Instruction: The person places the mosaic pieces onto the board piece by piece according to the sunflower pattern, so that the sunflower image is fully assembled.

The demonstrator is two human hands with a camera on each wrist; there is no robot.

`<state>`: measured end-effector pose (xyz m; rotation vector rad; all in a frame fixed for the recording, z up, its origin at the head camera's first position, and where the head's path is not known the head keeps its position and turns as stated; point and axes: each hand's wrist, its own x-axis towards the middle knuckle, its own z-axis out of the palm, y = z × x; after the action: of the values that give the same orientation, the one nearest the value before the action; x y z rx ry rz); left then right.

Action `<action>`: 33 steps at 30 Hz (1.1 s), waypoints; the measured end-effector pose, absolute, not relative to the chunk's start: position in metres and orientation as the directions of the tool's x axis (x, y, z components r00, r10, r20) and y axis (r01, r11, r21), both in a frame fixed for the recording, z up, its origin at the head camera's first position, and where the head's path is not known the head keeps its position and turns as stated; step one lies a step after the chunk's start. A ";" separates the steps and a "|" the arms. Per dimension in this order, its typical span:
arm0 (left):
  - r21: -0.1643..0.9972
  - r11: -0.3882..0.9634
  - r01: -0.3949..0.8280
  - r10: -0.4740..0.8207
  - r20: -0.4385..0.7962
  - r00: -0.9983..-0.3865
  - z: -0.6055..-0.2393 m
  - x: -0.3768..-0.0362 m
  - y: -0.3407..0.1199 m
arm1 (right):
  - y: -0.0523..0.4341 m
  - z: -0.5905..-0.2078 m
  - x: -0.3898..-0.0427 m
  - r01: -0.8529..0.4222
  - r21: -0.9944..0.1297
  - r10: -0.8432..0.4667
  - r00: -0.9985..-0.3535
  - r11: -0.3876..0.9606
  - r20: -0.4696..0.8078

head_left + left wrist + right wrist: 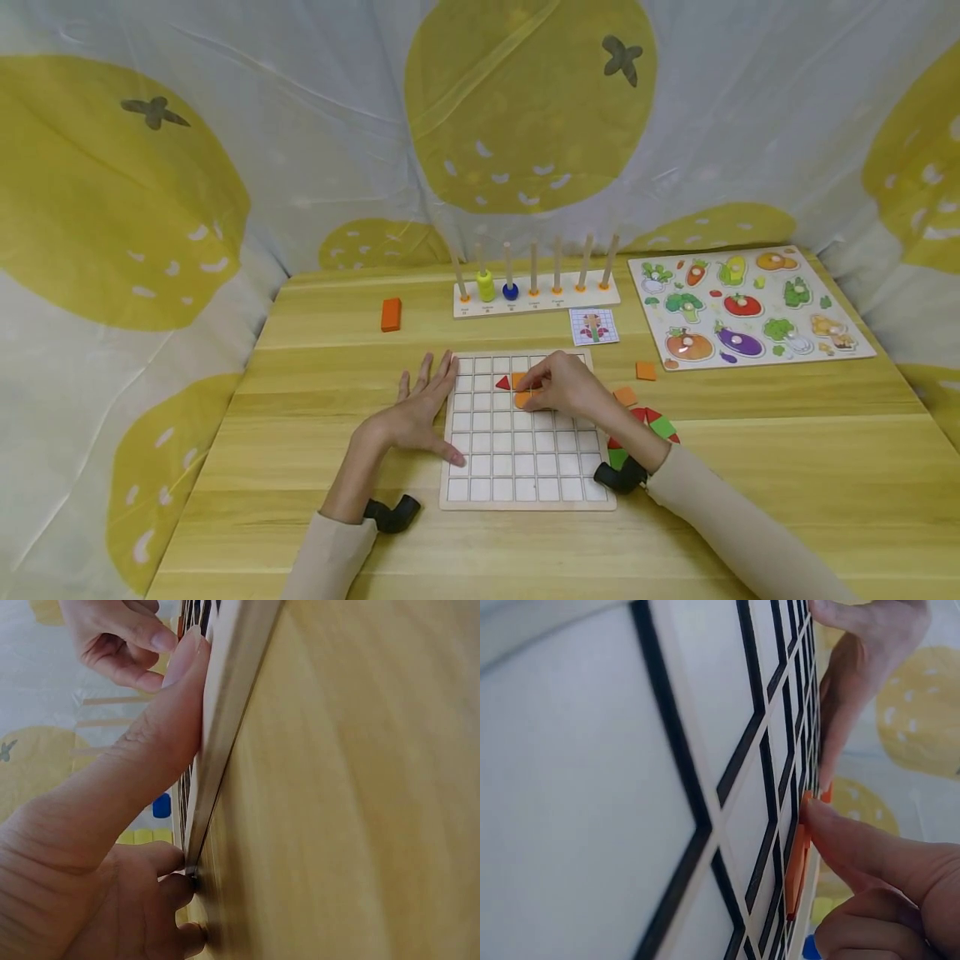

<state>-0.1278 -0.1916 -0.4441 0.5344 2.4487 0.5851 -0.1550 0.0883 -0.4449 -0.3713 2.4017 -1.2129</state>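
Orange flat tile pieces (522,398) are lying in the upper middle of the white wooden grid board (525,479), beside a red triangle tile (502,383), and they are pressed down by the curled fingertips of the right hand (564,388), the index finger (870,844) being seen touching the tile edge in the right wrist view. The board's left edge is steadied by the left hand (422,413), which is laid flat with straight, spread fingers, its thumb (161,727) set against the board's rim.
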 end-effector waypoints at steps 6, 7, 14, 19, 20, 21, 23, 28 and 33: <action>0.519 0.821 0.238 0.488 -0.422 -0.764 -0.445 -0.127 -0.193 | 0.088 -0.446 -0.156 -0.038 -0.821 -0.423 -0.870 0.570 -0.253; 0.522 0.819 0.237 0.489 -0.420 -0.764 -0.446 -0.127 -0.193 | 0.088 -0.446 -0.156 -0.036 -0.823 -0.425 -0.869 0.567 -0.254; 0.535 0.810 0.239 0.497 -0.410 -0.765 -0.447 -0.127 -0.193 | 0.086 -0.447 -0.157 -0.024 -0.828 -0.429 -0.864 0.560 -0.265; 0.528 0.815 0.240 0.492 -0.411 -0.768 -0.448 -0.126 -0.193 | 0.086 -0.448 -0.157 -0.033 -0.827 -0.429 -0.866 0.562 -0.257; 0.526 0.816 0.239 0.490 -0.412 -0.769 -0.447 -0.126 -0.193 | 0.085 -0.449 -0.157 -0.034 -0.826 -0.430 -0.866 0.563 -0.257; 0.523 0.818 0.239 0.488 -0.411 -0.770 -0.447 -0.126 -0.193 | 0.085 -0.449 -0.157 -0.038 -0.825 -0.431 -0.866 0.564 -0.255; 0.522 0.819 0.239 0.487 -0.411 -0.771 -0.447 -0.126 -0.193 | 0.086 -0.449 -0.156 -0.038 -0.826 -0.433 -0.865 0.563 -0.255; 0.525 0.816 0.239 0.489 -0.410 -0.770 -0.446 -0.126 -0.192 | 0.094 -0.443 -0.154 -0.034 -0.837 -0.431 -0.869 0.545 -0.245; 0.523 0.818 0.240 0.488 -0.409 -0.771 -0.446 -0.125 -0.192 | 0.119 -0.435 -0.153 -0.069 -0.822 -0.415 -0.885 0.565 -0.212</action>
<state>-0.1251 -0.1922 -0.4455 0.5358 2.4576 0.6094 -0.1529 0.1193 -0.4350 -0.3931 2.4184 -1.2469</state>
